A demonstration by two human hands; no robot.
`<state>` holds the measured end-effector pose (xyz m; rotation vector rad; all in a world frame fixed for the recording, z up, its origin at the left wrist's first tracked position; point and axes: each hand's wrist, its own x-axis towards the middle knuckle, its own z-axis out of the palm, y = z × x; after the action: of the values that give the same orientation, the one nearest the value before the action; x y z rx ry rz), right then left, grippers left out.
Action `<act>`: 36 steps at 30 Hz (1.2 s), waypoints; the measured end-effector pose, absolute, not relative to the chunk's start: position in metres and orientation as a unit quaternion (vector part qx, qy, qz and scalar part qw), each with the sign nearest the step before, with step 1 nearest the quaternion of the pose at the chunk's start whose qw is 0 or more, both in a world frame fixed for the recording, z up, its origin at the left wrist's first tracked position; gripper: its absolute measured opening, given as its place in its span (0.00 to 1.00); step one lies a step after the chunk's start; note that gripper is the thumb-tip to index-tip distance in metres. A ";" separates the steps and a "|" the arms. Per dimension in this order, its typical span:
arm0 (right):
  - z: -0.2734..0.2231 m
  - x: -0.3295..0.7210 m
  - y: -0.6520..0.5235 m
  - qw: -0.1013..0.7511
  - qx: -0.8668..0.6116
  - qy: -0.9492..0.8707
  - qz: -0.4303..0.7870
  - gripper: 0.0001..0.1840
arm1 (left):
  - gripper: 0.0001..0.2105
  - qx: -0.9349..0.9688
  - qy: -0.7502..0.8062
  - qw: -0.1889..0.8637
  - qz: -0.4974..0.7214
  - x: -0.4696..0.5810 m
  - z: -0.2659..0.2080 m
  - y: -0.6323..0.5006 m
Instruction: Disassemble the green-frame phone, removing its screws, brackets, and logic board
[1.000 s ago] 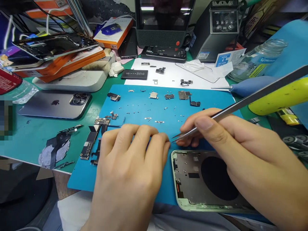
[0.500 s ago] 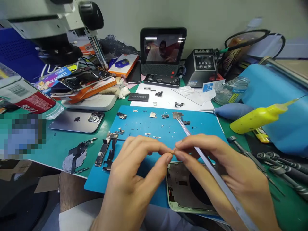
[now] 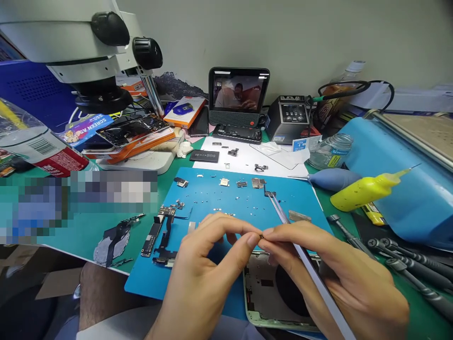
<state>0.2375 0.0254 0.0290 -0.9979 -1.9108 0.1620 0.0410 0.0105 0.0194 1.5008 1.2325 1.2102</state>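
My left hand (image 3: 208, 264) pinches a tiny dark part (image 3: 261, 236) between thumb and forefinger, its kind too small to make out. The fingertips of my right hand (image 3: 339, 264) meet it from the other side. A pair of tweezers (image 3: 314, 274) also lies in my right hand, its tips pointing away over the blue mat (image 3: 145, 281). Below both hands is an opened phone housing (image 3: 252, 295) with a pale green rim, partly hidden by my right hand. Several screws and small phone parts are spread on the mat, among them a metal shield plate (image 3: 258, 182) and a logic board (image 3: 150, 240).
A microscope (image 3: 71, 42) overhangs the left. A battery (image 3: 204, 156) lies on white paper before a screen device (image 3: 239, 94). At right are a glass jar (image 3: 331, 151), a blue air blower (image 3: 334, 179), a yellow needle bottle (image 3: 368, 191) and several screwdrivers (image 3: 406, 269).
The camera view has tilted up, so the bench sits lower in the picture. Both hands stay joined at the tiny part, and a metal strip behind my right hand now shows.
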 end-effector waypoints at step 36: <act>0.030 0.244 0.024 0.493 -0.340 -0.801 0.008 0.15 | 0.10 0.569 0.429 0.467 0.524 0.038 0.034 0.007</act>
<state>0.2440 0.0238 0.0305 -0.8242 -1.9431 0.0182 0.0379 0.0073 0.0339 1.3966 1.0524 1.2854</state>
